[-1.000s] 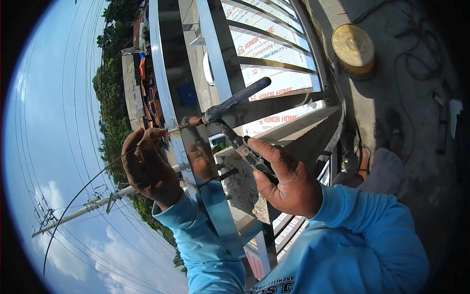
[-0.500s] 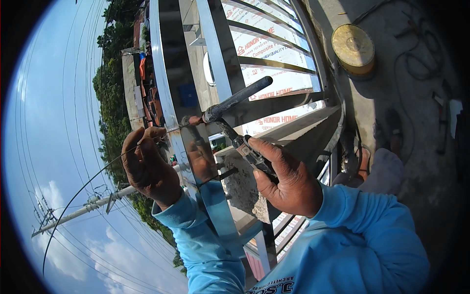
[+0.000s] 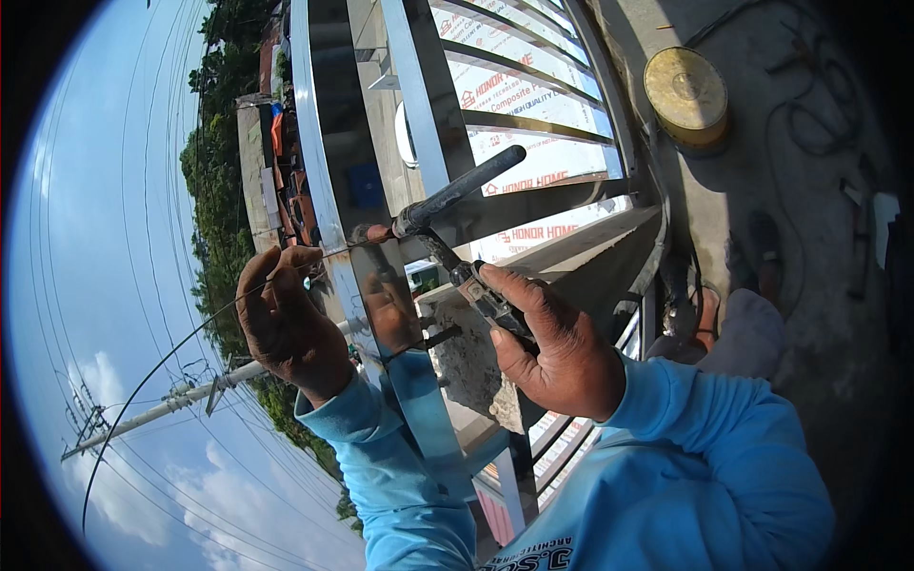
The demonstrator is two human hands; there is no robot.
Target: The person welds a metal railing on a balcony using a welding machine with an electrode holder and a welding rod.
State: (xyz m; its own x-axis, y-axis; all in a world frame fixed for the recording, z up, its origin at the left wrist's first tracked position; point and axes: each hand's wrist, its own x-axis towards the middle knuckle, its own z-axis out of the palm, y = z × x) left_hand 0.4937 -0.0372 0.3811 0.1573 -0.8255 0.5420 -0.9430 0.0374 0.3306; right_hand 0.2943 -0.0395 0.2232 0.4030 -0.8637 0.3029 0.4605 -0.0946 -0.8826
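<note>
My right hand [image 3: 562, 362] is closed around the handle of a TIG welding torch [image 3: 462, 195], thumb and forefinger along its neck. The torch's long black back cap points up and right. Its small reddish nozzle meets the polished metal rail [image 3: 390, 309] near the rail's edge. Pinched in the raised fingers of my left hand [image 3: 293, 328] is a thin filler rod [image 3: 200, 329]. One end runs to the nozzle; the other bows down and left against the sky. The rail mirrors a hand and blue sleeve. I cannot tell whether the rod touches the metal.
Dark bars of a metal frame [image 3: 533, 124] stand before white printed panels [image 3: 538, 90]. A rough concrete block [image 3: 466, 366] sits beneath the torch. A yellow round bucket [image 3: 685, 90] and loose cables [image 3: 824, 133] lie on the floor at right, near a foot. Beyond the rail, a utility pole [image 3: 171, 409] rises.
The torch has shifted very slightly left in my right hand. My left hand and the filler rod are almost where they were.
</note>
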